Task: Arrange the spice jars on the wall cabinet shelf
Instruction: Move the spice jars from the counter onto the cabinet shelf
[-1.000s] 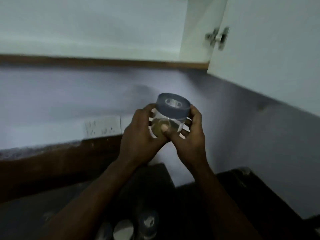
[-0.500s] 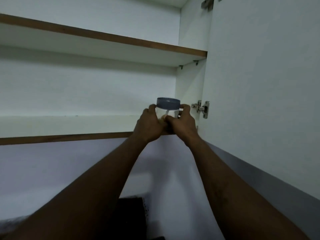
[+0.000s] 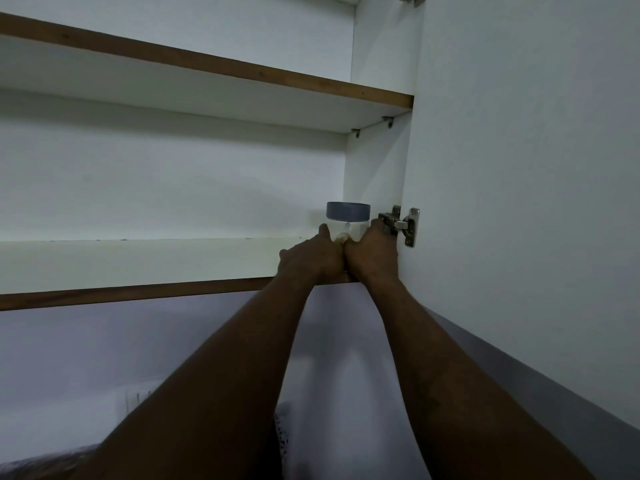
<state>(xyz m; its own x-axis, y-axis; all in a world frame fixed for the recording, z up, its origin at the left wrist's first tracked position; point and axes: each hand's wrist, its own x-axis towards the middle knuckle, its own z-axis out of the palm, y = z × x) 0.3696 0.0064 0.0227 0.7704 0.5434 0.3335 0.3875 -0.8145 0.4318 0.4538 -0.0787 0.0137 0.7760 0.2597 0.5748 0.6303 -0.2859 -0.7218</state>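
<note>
A clear spice jar (image 3: 347,220) with a blue-grey lid sits at the far right end of the lower cabinet shelf (image 3: 138,261), close to the cabinet's side wall. My left hand (image 3: 311,259) and my right hand (image 3: 372,254) reach over the shelf's front edge and hold the jar's lower body from both sides, thumbs meeting in front of it. The jar's bottom is hidden behind my hands.
An upper shelf (image 3: 207,69) runs above. The open cabinet door (image 3: 519,168) stands at the right, with its metal hinge (image 3: 401,225) just beside my right hand. Below the cabinet is a pale wall with a socket plate (image 3: 138,400).
Both hands lifted the jar from chest height up to the cabinet and moved it rightward and deeper onto the lower shelf. The camera tilted upward.
</note>
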